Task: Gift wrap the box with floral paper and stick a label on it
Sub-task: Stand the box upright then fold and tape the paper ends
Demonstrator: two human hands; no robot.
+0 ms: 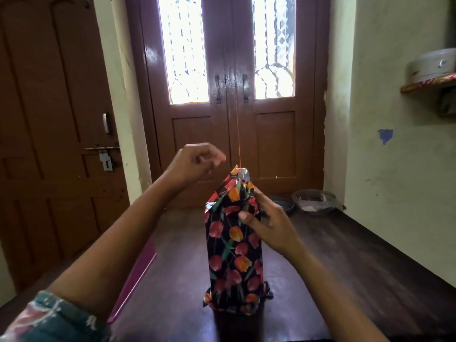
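A tall box [233,253] wrapped in black paper with red and orange tulips stands upright on the dark wooden table [345,267]. Its upper end is folded into a pointed flap [238,178]. My right hand [267,223] grips the box near the top from the right, thumb on the front face. My left hand [197,161] hovers raised to the left of the flap, blurred, fingers curled; whether it holds anything I cannot tell. No label shows in the head view.
A pink flat object [138,275] lies at the table's left edge. A clear plastic bowl [314,199] and a dark round lid [283,202] sit at the far end. A tin [431,65] rests on a wall shelf at the right.
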